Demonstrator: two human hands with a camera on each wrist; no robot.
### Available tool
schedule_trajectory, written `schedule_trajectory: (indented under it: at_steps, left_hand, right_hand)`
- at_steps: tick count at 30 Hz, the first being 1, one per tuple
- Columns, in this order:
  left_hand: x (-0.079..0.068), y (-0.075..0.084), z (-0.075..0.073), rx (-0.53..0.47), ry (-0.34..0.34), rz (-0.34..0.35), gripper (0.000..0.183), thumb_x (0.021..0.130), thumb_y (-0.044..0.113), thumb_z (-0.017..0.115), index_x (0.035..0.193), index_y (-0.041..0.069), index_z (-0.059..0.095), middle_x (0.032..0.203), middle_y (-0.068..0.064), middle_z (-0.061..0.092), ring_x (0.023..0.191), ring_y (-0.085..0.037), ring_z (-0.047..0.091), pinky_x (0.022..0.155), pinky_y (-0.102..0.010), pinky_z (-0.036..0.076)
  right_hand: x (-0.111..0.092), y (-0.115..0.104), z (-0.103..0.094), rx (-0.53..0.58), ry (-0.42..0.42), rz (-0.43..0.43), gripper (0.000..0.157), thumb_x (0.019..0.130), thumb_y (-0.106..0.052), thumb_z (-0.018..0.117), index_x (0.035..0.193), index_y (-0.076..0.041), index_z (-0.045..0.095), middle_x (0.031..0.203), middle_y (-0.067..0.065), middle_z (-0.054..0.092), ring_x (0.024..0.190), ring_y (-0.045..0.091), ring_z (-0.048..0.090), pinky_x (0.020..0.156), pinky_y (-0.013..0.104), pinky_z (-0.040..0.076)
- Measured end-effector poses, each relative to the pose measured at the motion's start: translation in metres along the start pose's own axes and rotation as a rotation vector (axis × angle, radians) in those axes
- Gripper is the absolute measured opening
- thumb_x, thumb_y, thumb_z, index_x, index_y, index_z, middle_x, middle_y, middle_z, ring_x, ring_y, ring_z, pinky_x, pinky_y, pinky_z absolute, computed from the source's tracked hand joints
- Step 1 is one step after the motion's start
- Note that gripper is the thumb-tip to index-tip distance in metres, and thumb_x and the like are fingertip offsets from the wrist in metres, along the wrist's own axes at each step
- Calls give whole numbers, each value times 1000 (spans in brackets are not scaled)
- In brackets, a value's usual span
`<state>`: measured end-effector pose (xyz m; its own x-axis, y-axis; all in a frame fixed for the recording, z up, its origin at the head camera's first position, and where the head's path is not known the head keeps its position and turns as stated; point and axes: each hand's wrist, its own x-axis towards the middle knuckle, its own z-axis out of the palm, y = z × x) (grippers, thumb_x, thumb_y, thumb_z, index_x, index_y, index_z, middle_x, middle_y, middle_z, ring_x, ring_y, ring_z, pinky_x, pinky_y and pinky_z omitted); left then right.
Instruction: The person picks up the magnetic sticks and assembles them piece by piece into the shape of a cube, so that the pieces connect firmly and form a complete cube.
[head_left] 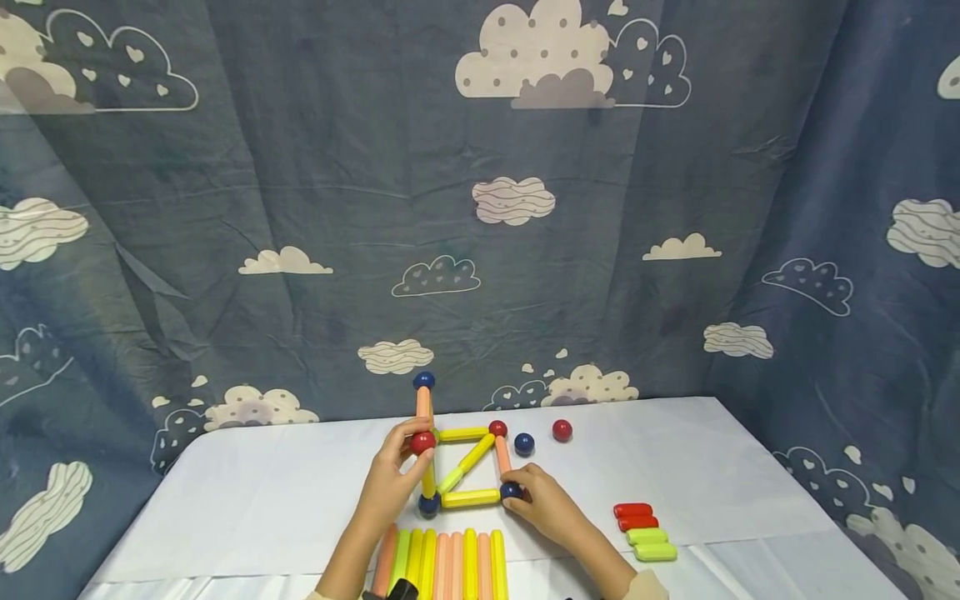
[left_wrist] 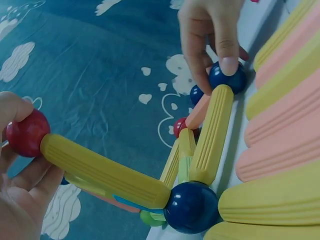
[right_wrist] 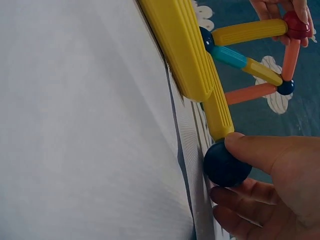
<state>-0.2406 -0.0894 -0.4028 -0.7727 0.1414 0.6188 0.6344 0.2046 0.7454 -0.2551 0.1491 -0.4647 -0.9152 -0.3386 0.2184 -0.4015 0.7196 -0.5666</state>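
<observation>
My left hand (head_left: 393,473) grips a red ball (head_left: 423,442) between thumb and fingers. A ridged yellow rod (left_wrist: 105,170) runs from that ball to a dark blue ball (left_wrist: 191,207) at the near left corner. My right hand (head_left: 553,507) pinches another dark blue ball (right_wrist: 227,164) at the near right corner. Between the near corners lies a yellow rod (head_left: 470,498). A yellow-and-green diagonal rod (head_left: 468,462) crosses the frame to a red ball (head_left: 497,428). Behind my left hand, a pink rod (head_left: 423,402) leads up to a blue ball (head_left: 423,380).
Several yellow, pink and green rods (head_left: 442,567) lie in a row at the white table's (head_left: 285,492) near edge. A loose blue ball (head_left: 524,444) and red ball (head_left: 562,430) sit behind right. Short red rods (head_left: 636,510) and green rods (head_left: 655,552) lie farther right. A cloud-printed curtain (head_left: 337,183) hangs behind.
</observation>
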Motion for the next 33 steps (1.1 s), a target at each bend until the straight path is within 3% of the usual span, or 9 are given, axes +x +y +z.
schedule_trajectory:
  at_steps: [5,11,17,22,26,30,33]
  left_hand:
    - [-1,6,-2,-12,-23,-19,33,83,-8,58,115,-7,50,121,-23,48,100,-32,53,85,-39,44]
    - [-1,6,-1,-42,-29,-44,35,84,-6,58,117,-3,50,124,-20,47,98,-30,54,84,-39,45]
    - [-2,4,0,-58,-41,-61,36,85,-5,57,120,-2,49,126,-22,45,98,-30,54,84,-40,45]
    - [-3,4,-1,-57,-40,-52,37,84,-6,57,120,-4,48,126,-23,45,97,-31,54,83,-40,46]
    - [-3,3,-1,-57,-38,-51,37,84,-6,57,120,-4,48,126,-22,45,96,-31,55,83,-38,46]
    - [-3,3,-1,-56,-34,-51,37,84,-5,57,120,-6,48,126,-21,45,97,-30,55,83,-38,46]
    - [-4,2,-1,-55,-30,-47,37,84,-5,58,120,-7,48,126,-21,46,96,-29,55,83,-39,46]
  right_hand:
    - [-2,-1,-1,22,-8,22,45,79,-21,69,119,-6,55,98,5,52,76,12,49,66,25,47]
    - [-16,-11,-8,84,-21,63,59,78,-31,69,128,-9,46,116,12,46,97,26,52,81,41,47]
    - [-36,-20,-6,217,-223,75,64,73,-35,73,125,-9,47,94,1,49,77,15,47,65,25,45]
    - [-42,-26,2,244,-376,159,73,66,-39,78,124,-7,49,85,0,46,72,13,46,63,26,43]
    - [-43,-29,5,278,-396,210,69,63,-35,81,120,-9,50,85,2,48,73,17,46,65,29,43]
    - [-46,-31,5,455,-402,246,68,63,-19,81,119,-17,42,82,6,50,70,21,47,58,24,41]
    - [-47,-32,4,567,-423,220,69,68,-9,76,124,-19,36,80,7,53,68,21,49,56,21,42]
